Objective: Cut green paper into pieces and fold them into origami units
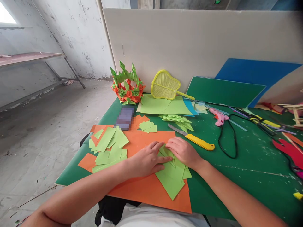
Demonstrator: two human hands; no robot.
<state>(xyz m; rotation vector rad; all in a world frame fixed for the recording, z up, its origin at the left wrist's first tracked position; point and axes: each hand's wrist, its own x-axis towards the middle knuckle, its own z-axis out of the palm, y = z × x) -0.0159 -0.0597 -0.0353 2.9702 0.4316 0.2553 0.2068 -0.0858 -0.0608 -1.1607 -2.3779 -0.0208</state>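
A folded piece of light green paper [168, 160] lies on a small pile of green paper squares [172, 186], with crease lines showing. My left hand [145, 159] reaches over it from the left, fingers stretched out, the index finger pressing flat on the folded paper. At the paper's upper right edge, my right hand [181, 150] has its fingers closed together on it; the fingertips partly hide that edge. Beneath everything is a large orange sheet [151, 190]. More green squares [106, 140] are scattered left of my left hand.
Behind stand a green-and-orange folded paper crown [127, 83] and a yellow fan [165, 84]. A yellow utility knife [200, 142], blade out, lies beyond my right hand. Pointed green folded pieces [177, 121], a dark blurred rectangle [124, 118] and a pink glue gun [219, 117] with a black cord are on the green table.
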